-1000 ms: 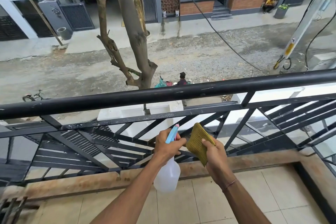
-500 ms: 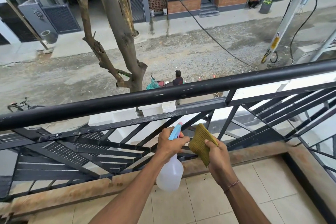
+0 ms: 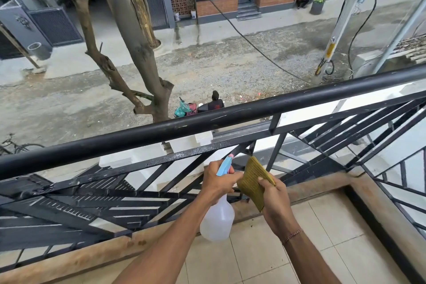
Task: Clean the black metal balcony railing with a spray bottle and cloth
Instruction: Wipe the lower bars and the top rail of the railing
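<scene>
The left hand [image 3: 216, 180] grips the bottle [image 3: 217, 219] by its neck, long axis tilted, nozzle pointing up at the railing [image 3: 184, 127]. The right hand [image 3: 275, 200] pinches the cloth [image 3: 252, 180], upright, just beside the nozzle.

floor: beige tiles [image 3: 341, 233] | street: gravel [image 3: 219, 64] | tree trunk [image 3: 136, 37] | daylight

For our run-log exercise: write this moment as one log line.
left hand: grips spray bottle | right hand: holds cloth | railing: untouched
</scene>
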### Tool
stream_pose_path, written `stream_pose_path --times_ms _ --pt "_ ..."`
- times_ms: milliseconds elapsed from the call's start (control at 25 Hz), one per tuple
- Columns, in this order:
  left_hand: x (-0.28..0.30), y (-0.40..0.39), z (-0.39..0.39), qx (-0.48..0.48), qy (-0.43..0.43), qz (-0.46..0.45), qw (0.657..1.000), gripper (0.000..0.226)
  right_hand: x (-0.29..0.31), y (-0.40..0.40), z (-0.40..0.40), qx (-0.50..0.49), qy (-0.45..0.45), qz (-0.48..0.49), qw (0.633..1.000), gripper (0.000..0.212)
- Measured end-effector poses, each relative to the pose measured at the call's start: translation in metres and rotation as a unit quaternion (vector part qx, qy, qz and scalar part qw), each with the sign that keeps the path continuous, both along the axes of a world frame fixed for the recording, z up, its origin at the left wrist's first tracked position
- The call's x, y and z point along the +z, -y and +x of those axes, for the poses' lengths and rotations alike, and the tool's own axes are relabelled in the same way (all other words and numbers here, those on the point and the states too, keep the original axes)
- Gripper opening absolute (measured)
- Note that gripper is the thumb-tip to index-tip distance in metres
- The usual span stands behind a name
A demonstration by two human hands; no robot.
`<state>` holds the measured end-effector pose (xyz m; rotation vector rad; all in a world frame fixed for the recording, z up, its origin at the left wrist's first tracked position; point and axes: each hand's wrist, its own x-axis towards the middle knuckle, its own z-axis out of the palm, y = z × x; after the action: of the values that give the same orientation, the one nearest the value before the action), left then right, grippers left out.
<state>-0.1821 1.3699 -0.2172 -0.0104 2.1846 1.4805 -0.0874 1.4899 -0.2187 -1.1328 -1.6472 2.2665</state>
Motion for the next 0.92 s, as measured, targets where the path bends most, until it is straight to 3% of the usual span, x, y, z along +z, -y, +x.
stream_pose_path --times_ms 400,520,680,800,840,920 --pt "0.006 -0.034 -0.010 -0.054 -0.010 -0.005 0.998 0.016 0.015 -0.017 0.005 -0.043 -0.025 0.007 0.999 0.022" --pt "0.006 -0.039 -0.009 -0.062 -0.011 -0.011 0.998 0.015 0.019 -0.019 0.002 -0.059 -0.043 0.059 0.996 0.018" --pt "0.008 -0.034 -0.012 -0.043 -0.031 -0.014 0.998 0.015 0.020 -0.029 -0.018 -0.019 -0.059 0.213 0.975 0.034" --pt "0.007 -0.019 -0.016 -0.030 -0.038 -0.022 0.999 0.014 0.025 -0.045 -0.057 0.027 -0.078 0.400 0.913 0.050" --pt "0.006 -0.015 -0.017 -0.029 -0.040 -0.025 0.998 0.014 0.021 -0.051 -0.072 0.079 -0.062 0.477 0.873 0.063" --pt "0.005 -0.003 -0.017 -0.021 -0.041 -0.028 0.999 0.015 0.000 -0.058 -0.097 0.211 0.003 0.637 0.742 0.081"
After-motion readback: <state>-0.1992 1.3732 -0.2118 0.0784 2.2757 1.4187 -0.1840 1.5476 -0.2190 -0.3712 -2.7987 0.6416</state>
